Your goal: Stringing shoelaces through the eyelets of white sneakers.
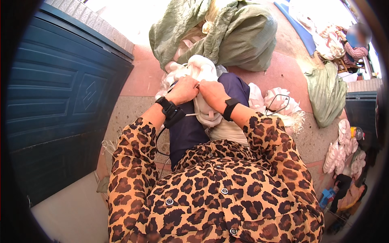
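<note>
On my feed, L hand [183, 90] & R hand [214, 95] meet, fingers pinched tog., held item unclear; white bundle [205, 108] btwn knees [236, 87], prob. for steadiness.

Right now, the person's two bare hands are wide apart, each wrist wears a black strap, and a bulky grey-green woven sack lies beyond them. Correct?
Not apart: the head view shows the left hand and right hand close together at bunched white material. The rest holds: black strap on each wrist, bulky grey-green woven sack beyond.
</note>
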Demonstrator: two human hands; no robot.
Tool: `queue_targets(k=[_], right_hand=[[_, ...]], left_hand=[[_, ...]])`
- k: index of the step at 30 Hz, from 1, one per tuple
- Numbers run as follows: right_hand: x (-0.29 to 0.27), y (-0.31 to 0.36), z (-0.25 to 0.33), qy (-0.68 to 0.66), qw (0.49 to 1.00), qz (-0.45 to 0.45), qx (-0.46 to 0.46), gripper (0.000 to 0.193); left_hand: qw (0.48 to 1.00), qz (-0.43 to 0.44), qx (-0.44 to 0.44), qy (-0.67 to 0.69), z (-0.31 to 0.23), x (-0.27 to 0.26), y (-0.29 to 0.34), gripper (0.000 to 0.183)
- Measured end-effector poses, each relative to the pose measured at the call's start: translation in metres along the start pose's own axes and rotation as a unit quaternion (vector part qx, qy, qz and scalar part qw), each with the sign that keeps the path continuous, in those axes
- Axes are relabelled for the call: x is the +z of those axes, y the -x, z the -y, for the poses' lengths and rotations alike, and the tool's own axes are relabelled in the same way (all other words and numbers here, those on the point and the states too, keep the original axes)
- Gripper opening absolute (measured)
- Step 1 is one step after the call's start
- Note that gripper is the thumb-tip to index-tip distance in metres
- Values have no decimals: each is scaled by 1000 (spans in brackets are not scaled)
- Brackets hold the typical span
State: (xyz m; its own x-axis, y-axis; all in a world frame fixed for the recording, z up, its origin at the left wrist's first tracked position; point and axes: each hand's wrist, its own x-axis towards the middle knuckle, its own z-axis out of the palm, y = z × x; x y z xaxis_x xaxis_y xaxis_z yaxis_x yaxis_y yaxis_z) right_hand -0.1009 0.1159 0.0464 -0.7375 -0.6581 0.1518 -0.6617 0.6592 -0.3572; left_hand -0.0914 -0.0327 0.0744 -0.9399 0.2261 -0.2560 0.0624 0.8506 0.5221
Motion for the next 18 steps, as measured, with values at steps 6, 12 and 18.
queue_targets(k=[6,12,18], right_hand=[[0,1,7,50,998,-25,-26,11],[-51,49,-9,-83,991,52,-90,15],[-60,74,-37,-521,840,-8,150,21]], left_hand=[[995,-70,32,58,1,8,9,19],[954,-245,151,-84,-30,23,44,21],[938,-226,261,11,-89,17,41,8]])
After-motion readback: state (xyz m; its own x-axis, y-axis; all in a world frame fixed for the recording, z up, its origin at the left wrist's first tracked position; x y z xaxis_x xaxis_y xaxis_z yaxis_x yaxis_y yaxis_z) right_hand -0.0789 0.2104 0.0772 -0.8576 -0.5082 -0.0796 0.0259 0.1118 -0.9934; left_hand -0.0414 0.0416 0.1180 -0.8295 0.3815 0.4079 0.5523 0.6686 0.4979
